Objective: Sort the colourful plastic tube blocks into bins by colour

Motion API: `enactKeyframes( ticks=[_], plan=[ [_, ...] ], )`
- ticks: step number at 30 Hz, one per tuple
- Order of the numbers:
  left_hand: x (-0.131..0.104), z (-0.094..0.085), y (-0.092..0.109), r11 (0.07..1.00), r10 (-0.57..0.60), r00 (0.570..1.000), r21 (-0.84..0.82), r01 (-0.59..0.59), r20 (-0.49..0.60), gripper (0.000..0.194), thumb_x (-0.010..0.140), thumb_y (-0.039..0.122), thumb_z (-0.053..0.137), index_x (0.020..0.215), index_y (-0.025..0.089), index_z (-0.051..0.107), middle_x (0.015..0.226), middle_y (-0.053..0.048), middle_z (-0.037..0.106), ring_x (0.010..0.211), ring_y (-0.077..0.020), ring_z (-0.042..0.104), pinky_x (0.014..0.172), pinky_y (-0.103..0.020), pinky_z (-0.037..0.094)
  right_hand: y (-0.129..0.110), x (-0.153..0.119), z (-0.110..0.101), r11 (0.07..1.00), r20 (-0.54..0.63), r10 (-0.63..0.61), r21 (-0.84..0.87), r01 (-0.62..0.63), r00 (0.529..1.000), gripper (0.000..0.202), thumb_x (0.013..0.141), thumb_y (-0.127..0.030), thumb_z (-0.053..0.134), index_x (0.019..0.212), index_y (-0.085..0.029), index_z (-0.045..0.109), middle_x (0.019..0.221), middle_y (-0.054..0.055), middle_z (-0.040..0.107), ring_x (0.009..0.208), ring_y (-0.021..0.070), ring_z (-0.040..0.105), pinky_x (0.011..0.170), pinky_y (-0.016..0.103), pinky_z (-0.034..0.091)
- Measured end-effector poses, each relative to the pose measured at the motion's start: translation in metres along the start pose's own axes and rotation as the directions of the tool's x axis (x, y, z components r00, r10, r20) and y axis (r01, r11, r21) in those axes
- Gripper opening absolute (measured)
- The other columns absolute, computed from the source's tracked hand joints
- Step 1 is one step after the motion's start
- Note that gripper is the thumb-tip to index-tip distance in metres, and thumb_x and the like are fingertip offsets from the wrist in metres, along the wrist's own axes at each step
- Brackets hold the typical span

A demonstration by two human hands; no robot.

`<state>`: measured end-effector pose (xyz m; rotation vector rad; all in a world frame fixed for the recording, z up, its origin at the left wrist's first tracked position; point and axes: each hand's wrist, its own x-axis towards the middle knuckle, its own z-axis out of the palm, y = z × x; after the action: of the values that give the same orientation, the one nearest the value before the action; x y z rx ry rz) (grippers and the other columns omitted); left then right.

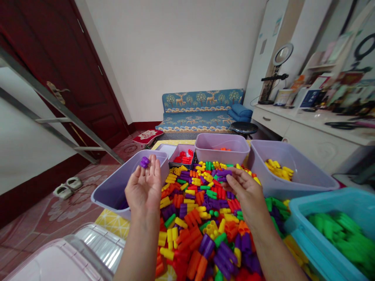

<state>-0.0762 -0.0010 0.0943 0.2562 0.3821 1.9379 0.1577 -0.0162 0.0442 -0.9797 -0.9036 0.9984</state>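
Observation:
My left hand (144, 189) is turned palm up with its fingers stretched out, by the rim of a lilac bin (109, 185). Just at its fingertips is a small purple plastic building block (144, 162); whether it touches them or is in the air I cannot tell. Over the right side of the pile, my right hand (244, 189) pinches another purple building block (224, 174) between thumb and fingers. Below both hands spreads a heap of peg-shaped building blocks (191, 218) in red, orange, yellow, green and purple.
Behind the heap stand a small box (183, 154) of red blocks and a lilac bin (221, 146) with orange ones. To the right are a lilac bin (301, 168) with yellow blocks and a turquoise bin (331, 199) with green ones. A clear lid (101, 244) lies front left.

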Motion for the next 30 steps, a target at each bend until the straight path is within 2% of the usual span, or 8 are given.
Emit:
enactKeyframes(
  ticks=[6,14,22,24,27,30],
  plan=[
    [0.004,-0.004,0.005,0.995,0.083,0.996,0.045,-0.085,0.041,0.036,0.082,0.011,0.045,0.118,0.009,0.041,0.126,-0.019,0.052,0.127,-0.0208,0.046,0.103,-0.034,0.043,-0.003,0.001,-0.002,0.999,-0.041,-0.02,0.027,0.021,0.999,0.036,0.069,-0.036,0.075,0.101,-0.022,0.064,0.081,-0.001,0.066,0.066,0.0119,0.066,0.063,0.024,0.055],
    [0.003,-0.003,0.006,0.992,0.096,0.993,0.075,-0.101,0.067,0.036,0.083,0.012,0.043,0.119,0.011,0.042,0.13,-0.018,0.051,0.129,-0.0183,0.045,0.105,-0.033,0.042,-0.004,-0.001,-0.003,0.999,-0.062,-0.033,0.012,0.034,0.998,0.037,0.07,-0.035,0.074,0.104,-0.022,0.064,0.08,-0.002,0.063,0.065,0.0108,0.065,0.066,0.024,0.055],
    [0.001,-0.004,0.009,0.996,0.085,0.995,-0.015,-0.084,0.055,0.044,0.083,0.013,0.041,0.126,0.007,0.039,0.127,-0.021,0.055,0.126,-0.0189,0.048,0.099,-0.032,0.046,-0.004,0.0,-0.002,0.999,-0.067,-0.031,0.028,0.033,0.997,0.04,0.071,-0.035,0.073,0.107,-0.022,0.061,0.081,-0.002,0.065,0.065,0.0114,0.064,0.067,0.026,0.054],
    [0.002,-0.005,0.01,0.998,0.048,0.997,-0.042,-0.046,0.067,0.046,0.083,0.013,0.041,0.128,0.006,0.038,0.127,-0.022,0.055,0.125,-0.0195,0.049,0.097,-0.031,0.048,-0.004,0.0,-0.002,0.999,-0.07,-0.033,0.022,0.034,0.997,0.041,0.071,-0.036,0.073,0.108,-0.022,0.061,0.081,-0.002,0.065,0.066,0.0116,0.064,0.067,0.026,0.054],
    [0.004,-0.005,0.005,0.997,-0.076,0.992,-0.021,0.079,0.102,0.044,0.083,0.017,0.043,0.126,0.005,0.042,0.127,-0.023,0.054,0.121,-0.0227,0.053,0.093,-0.032,0.051,-0.004,-0.001,-0.002,0.999,-0.067,-0.031,0.016,0.032,0.997,0.042,0.071,-0.036,0.073,0.109,-0.022,0.061,0.081,-0.002,0.064,0.065,0.0112,0.065,0.067,0.025,0.054],
    [0.002,-0.003,-0.01,0.958,-0.237,0.957,0.203,0.202,0.165,0.036,0.083,0.024,0.051,0.116,0.01,0.054,0.125,-0.02,0.057,0.113,-0.0254,0.059,0.087,-0.035,0.053,-0.004,0.0,-0.003,1.0,-0.037,-0.006,0.001,0.006,0.999,0.04,0.069,-0.037,0.074,0.104,-0.021,0.063,0.083,0.0,0.067,0.066,0.0122,0.065,0.067,0.027,0.054]
  ],
)
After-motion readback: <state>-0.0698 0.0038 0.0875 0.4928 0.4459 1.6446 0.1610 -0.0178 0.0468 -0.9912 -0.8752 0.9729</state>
